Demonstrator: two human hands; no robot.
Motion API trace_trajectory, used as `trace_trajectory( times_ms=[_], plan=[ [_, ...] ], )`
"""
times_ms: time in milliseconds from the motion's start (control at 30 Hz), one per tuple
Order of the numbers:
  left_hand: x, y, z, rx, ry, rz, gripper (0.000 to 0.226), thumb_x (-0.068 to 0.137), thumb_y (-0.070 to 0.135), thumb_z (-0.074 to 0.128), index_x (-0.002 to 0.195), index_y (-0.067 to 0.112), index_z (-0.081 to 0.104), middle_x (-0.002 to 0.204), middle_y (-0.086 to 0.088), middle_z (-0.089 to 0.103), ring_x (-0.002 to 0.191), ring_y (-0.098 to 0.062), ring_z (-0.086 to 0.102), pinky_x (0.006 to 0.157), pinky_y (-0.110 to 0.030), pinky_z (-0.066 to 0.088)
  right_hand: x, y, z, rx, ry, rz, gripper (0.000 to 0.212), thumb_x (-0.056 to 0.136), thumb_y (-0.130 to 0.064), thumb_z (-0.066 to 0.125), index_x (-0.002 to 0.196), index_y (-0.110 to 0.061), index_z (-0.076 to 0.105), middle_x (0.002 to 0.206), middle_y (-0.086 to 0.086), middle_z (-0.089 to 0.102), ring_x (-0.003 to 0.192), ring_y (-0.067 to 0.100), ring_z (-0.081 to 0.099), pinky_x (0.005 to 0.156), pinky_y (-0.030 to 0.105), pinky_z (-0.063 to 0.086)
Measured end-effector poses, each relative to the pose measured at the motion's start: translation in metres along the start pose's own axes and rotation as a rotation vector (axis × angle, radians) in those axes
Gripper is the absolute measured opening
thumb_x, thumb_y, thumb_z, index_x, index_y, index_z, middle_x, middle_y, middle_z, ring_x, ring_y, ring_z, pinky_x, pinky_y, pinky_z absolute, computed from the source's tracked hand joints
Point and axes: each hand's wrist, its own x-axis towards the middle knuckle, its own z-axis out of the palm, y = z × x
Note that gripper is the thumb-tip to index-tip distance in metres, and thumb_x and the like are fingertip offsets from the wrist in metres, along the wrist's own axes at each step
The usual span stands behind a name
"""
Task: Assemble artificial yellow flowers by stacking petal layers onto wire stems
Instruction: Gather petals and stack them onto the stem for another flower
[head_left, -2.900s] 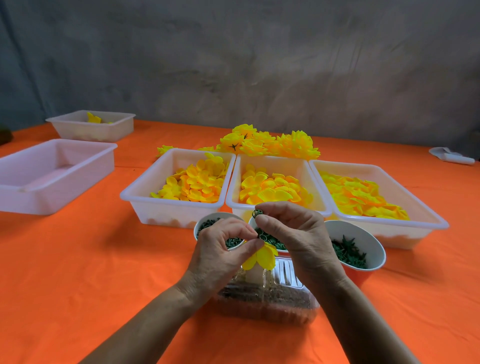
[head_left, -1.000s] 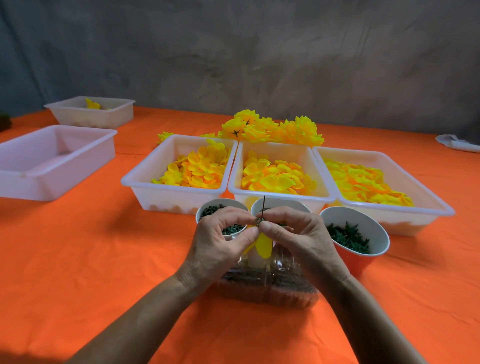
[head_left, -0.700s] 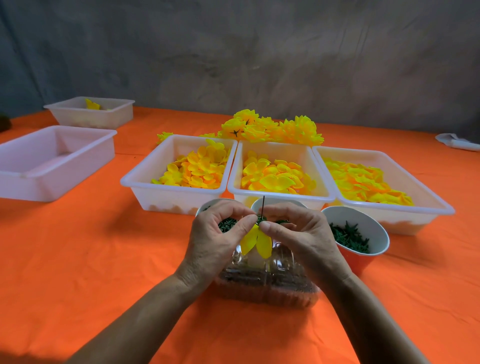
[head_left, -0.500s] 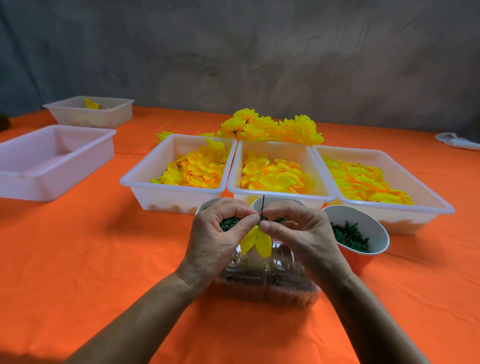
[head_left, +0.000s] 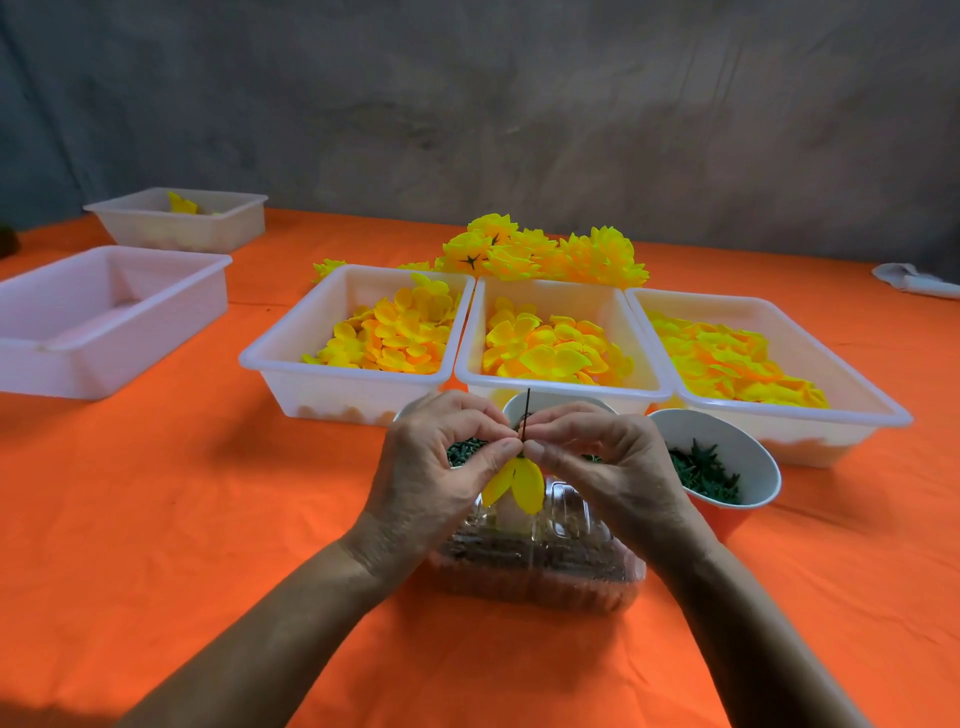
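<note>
A thin dark wire stem (head_left: 527, 411) stands upright between my two hands, with yellow petals (head_left: 519, 483) hanging below my fingertips. My left hand (head_left: 435, 475) and my right hand (head_left: 605, 465) meet at the stem, and their thumbs and fingers pinch it just above the petals. A small green piece sits on the stem at the pinch, mostly hidden. Three white trays of yellow petal layers stand behind: left (head_left: 270, 361), middle (head_left: 561, 391) and right (head_left: 852, 410).
A clear plastic box (head_left: 540, 571) lies under my hands. Cups of green parts stand behind them, one at the right (head_left: 748, 452). Finished yellow flowers (head_left: 545, 252) are piled behind the trays. Two more white trays (head_left: 104, 322) (head_left: 208, 228) stand at the left on the orange cloth.
Both hands have stayed together at the stem and risen slightly. The petals now hang lower beneath the fingertips, and the wire tip stands clear above them.
</note>
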Motion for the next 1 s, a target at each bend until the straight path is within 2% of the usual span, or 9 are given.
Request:
trace_trajectory(
  times_ms=[133, 233, 300, 367, 467, 633, 733, 833, 1000],
  plan=[
    [0.0024, 0.0007, -0.0006, 0.062, -0.021, 0.034, 0.010, 0.074, 0.015, 0.070, 0.073, 0.006, 0.074, 0.084, -0.002, 0.068, 0.087, -0.020, 0.064, 0.079, -0.043, 0.050, 0.0021, -0.0030, -0.0011, -0.086, -0.002, -0.024, 0.005, 0.068, -0.026, 0.071, 0.072, -0.028, 0.073, 0.079, -0.007, 0.071, 0.075, 0.006, 0.066, 0.070, 0.027, 0.054],
    [0.0035, -0.0005, -0.0015, 0.090, -0.038, 0.072, 0.010, 0.075, 0.013, 0.070, 0.071, 0.005, 0.073, 0.084, -0.002, 0.068, 0.086, -0.021, 0.063, 0.077, -0.044, 0.050, 0.0036, -0.0052, -0.0014, -0.145, -0.019, -0.045, 0.019, 0.072, -0.015, 0.075, 0.070, -0.033, 0.071, 0.078, -0.011, 0.070, 0.074, 0.005, 0.065, 0.071, 0.033, 0.055],
    [0.0036, -0.0029, -0.0016, 0.109, -0.050, 0.095, 0.010, 0.075, 0.012, 0.069, 0.069, 0.005, 0.072, 0.083, -0.001, 0.068, 0.085, -0.020, 0.062, 0.075, -0.044, 0.049, 0.0036, -0.0033, -0.0017, -0.194, -0.021, -0.059, 0.024, 0.074, -0.006, 0.076, 0.069, -0.029, 0.072, 0.076, -0.011, 0.070, 0.074, 0.004, 0.065, 0.071, 0.032, 0.055],
    [0.0034, -0.0058, -0.0001, 0.147, -0.072, 0.127, 0.010, 0.075, 0.011, 0.069, 0.067, 0.005, 0.070, 0.083, -0.001, 0.068, 0.084, -0.021, 0.061, 0.074, -0.047, 0.049, 0.0025, 0.0004, -0.0012, -0.268, -0.017, -0.077, 0.016, 0.074, -0.004, 0.077, 0.070, -0.020, 0.073, 0.078, -0.009, 0.069, 0.076, 0.006, 0.065, 0.072, 0.029, 0.053],
    [0.0007, -0.0083, 0.0015, 0.144, -0.086, 0.155, 0.011, 0.075, 0.009, 0.070, 0.065, 0.004, 0.068, 0.080, -0.002, 0.068, 0.080, -0.023, 0.062, 0.071, -0.048, 0.049, -0.0025, 0.0026, 0.0003, -0.190, 0.003, -0.003, 0.024, 0.073, -0.005, 0.077, 0.068, -0.028, 0.070, 0.078, -0.005, 0.070, 0.078, 0.011, 0.065, 0.075, 0.034, 0.050],
    [0.0007, -0.0085, -0.0022, 0.115, -0.094, 0.061, 0.012, 0.074, 0.018, 0.070, 0.071, 0.007, 0.074, 0.086, 0.000, 0.068, 0.090, -0.022, 0.062, 0.079, -0.051, 0.048, -0.0019, 0.0013, -0.0028, -0.148, -0.030, -0.001, 0.023, 0.076, -0.006, 0.074, 0.074, -0.030, 0.073, 0.083, -0.006, 0.072, 0.084, 0.007, 0.067, 0.074, 0.023, 0.052],
    [-0.0004, -0.0071, -0.0040, 0.044, -0.062, -0.025, 0.016, 0.076, 0.023, 0.068, 0.074, 0.009, 0.076, 0.087, 0.002, 0.069, 0.091, -0.013, 0.062, 0.082, -0.047, 0.049, -0.0033, 0.0005, -0.0059, -0.062, -0.013, 0.039, 0.019, 0.082, -0.006, 0.068, 0.080, -0.023, 0.075, 0.092, 0.002, 0.073, 0.091, 0.014, 0.068, 0.078, 0.035, 0.056],
    [-0.0006, -0.0051, -0.0055, -0.021, -0.034, -0.070, 0.014, 0.076, 0.025, 0.069, 0.077, 0.013, 0.076, 0.088, 0.000, 0.069, 0.091, -0.012, 0.063, 0.082, -0.043, 0.051, -0.0038, -0.0002, -0.0051, -0.049, 0.015, 0.067, 0.015, 0.079, -0.005, 0.070, 0.077, -0.019, 0.075, 0.094, 0.004, 0.073, 0.090, 0.018, 0.068, 0.082, 0.046, 0.054],
    [-0.0006, -0.0025, -0.0024, 0.004, -0.057, -0.053, 0.013, 0.069, 0.029, 0.076, 0.073, 0.017, 0.075, 0.086, 0.002, 0.069, 0.089, -0.011, 0.063, 0.082, -0.040, 0.050, -0.0037, -0.0005, -0.0021, -0.078, 0.001, 0.112, 0.008, 0.077, -0.005, 0.074, 0.076, -0.013, 0.076, 0.093, 0.002, 0.072, 0.090, 0.017, 0.067, 0.084, 0.044, 0.053]
  ],
)
